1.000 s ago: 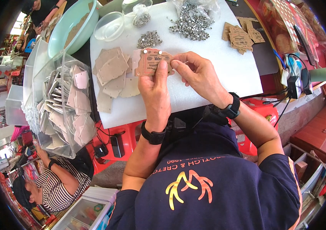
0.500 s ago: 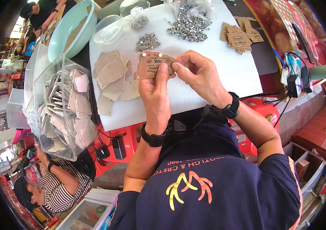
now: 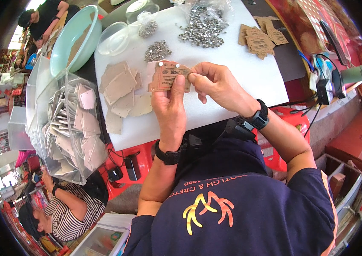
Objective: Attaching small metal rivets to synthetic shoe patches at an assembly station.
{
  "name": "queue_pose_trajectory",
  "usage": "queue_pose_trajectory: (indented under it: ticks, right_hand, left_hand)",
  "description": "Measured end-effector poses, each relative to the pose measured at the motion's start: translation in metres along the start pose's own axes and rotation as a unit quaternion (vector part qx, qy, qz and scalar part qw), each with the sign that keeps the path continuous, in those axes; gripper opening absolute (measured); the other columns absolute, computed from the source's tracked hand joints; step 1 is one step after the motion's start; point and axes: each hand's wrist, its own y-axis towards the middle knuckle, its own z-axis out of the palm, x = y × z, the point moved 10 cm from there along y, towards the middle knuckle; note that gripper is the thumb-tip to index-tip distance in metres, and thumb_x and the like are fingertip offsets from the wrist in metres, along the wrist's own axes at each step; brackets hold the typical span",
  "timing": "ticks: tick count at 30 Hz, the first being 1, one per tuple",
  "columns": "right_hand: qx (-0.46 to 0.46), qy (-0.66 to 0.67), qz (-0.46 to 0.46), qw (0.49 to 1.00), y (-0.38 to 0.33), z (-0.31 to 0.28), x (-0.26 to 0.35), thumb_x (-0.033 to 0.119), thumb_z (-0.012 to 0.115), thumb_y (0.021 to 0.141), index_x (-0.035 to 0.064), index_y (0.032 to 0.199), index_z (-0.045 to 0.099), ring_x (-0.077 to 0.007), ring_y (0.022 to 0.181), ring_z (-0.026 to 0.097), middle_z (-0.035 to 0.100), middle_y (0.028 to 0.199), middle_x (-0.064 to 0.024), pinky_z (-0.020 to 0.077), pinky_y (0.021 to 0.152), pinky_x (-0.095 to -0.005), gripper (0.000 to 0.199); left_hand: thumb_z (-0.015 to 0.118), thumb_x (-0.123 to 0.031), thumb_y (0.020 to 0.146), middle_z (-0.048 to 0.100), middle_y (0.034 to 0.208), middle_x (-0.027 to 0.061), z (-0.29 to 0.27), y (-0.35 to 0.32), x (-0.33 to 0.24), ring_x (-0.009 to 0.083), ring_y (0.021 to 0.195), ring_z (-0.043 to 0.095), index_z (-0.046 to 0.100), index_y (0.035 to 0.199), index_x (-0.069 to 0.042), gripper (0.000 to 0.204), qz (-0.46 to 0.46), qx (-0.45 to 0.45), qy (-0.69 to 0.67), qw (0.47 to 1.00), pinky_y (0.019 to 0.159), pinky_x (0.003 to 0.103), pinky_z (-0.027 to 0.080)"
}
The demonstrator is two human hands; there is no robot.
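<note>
My left hand (image 3: 172, 109) grips a brown printed cardboard card (image 3: 164, 77) with a scalloped outline, its thumb pressed on the face. Two round white studs (image 3: 177, 66) show along the card's top edge. Thumb and forefinger of my right hand (image 3: 210, 81) are pinched together at the card's right edge; whatever sits between those fingertips is hidden. Just beyond the card lies a small heap of silvery metal fasteners (image 3: 158, 51). Left of my hands, plain grey-brown cardboard pieces (image 3: 119, 83) are piled loosely on the white foam board (image 3: 249, 91).
A clear bin (image 3: 83, 173) packed with cardboard pieces stands left, below a pale green basin (image 3: 57, 64). Further back are a larger fastener heap (image 3: 204, 32) and a clear round tub (image 3: 113, 39). Printed cards (image 3: 257, 40) are stacked back right. Two other people sit at left.
The whole view has shifted slightly. My right fingertips have moved a little lower along the card's right edge, and one lower finger now hangs down. Both hands keep their closed grips.
</note>
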Motion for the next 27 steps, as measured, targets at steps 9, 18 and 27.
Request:
queue_pose_trajectory:
  ticks: [9, 18, 27]
  right_hand:
    - [0.012, -0.049, 0.02, 0.999, -0.03, -0.051, 0.024, 0.02, 0.057, 0.095, -0.0032, 0.1, 0.063, -0.0066, 0.059, 0.056, 0.061, 0.079, -0.0016, 0.0469, 0.053, -0.0227, 0.025]
    - [-0.171, -0.147, 0.171, 0.959, -0.104, -0.266, 0.022, 0.022, 0.058, 0.094, 0.0047, 0.092, 0.059, -0.002, 0.053, 0.039, 0.045, 0.066, 0.0061, 0.0303, 0.044, -0.0189, 0.017]
    - [-0.21, -0.284, 0.286, 0.891, -0.114, -0.32, 0.016, 0.026, 0.063, 0.089, 0.0047, 0.084, 0.062, -0.0039, 0.052, 0.049, 0.05, 0.063, 0.0044, 0.0444, 0.047, -0.0186, 0.022]
  left_hand:
    - [0.059, -0.012, 0.097, 0.062, 0.099, 0.0045, 0.021, -0.004, 0.012, 0.0104, 0.088, 0.057, 0.054, 0.121, -0.002, 0.026, -0.079, 0.096, -0.066, 0.99, 0.078, 0.026, 0.047]
    - [0.059, -0.011, 0.095, 0.063, 0.089, 0.0053, 0.041, -0.011, 0.01, 0.0132, 0.084, 0.058, 0.058, 0.11, -0.001, 0.018, -0.107, 0.175, 0.0, 0.979, 0.081, 0.028, 0.047]
    - [0.06, -0.011, 0.094, 0.063, 0.089, 0.0049, 0.043, -0.015, 0.017, 0.012, 0.084, 0.059, 0.059, 0.109, -0.001, 0.018, -0.136, 0.187, 0.024, 0.973, 0.082, 0.027, 0.046]
